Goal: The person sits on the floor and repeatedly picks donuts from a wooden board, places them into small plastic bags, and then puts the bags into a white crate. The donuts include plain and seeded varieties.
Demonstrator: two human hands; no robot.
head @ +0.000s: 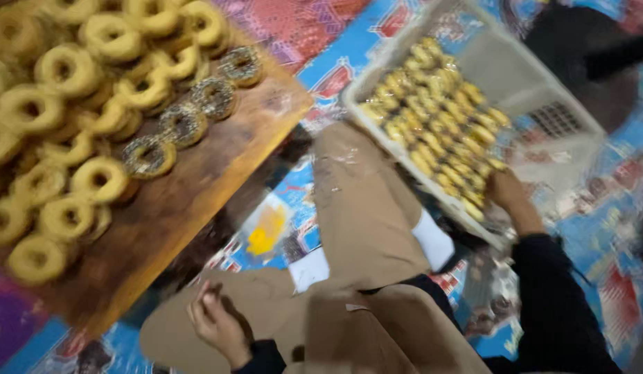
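Note:
I sit cross-legged in tan trousers (pixel 363 208) on a patterned mat. My left hand (pixel 214 320) rests near my left knee, fingers curled together; the blur hides whether it holds anything. My right hand (pixel 505 188) reaches to the near corner of a white plastic crate (pixel 515 76) and touches the row of small wrapped yellow pastries (pixel 439 118) packed inside. A wooden board (pixel 197 187) at the left carries several plain ring doughnuts (pixel 65 125) and a diagonal row of chocolate-sprinkled doughnuts (pixel 197 111).
The colourful blue and red mat (pixel 321 69) covers the floor. A small packet with a yellow patch (pixel 266 232) lies between board and leg. A dark shape (pixel 599 62) sits beyond the crate at the upper right.

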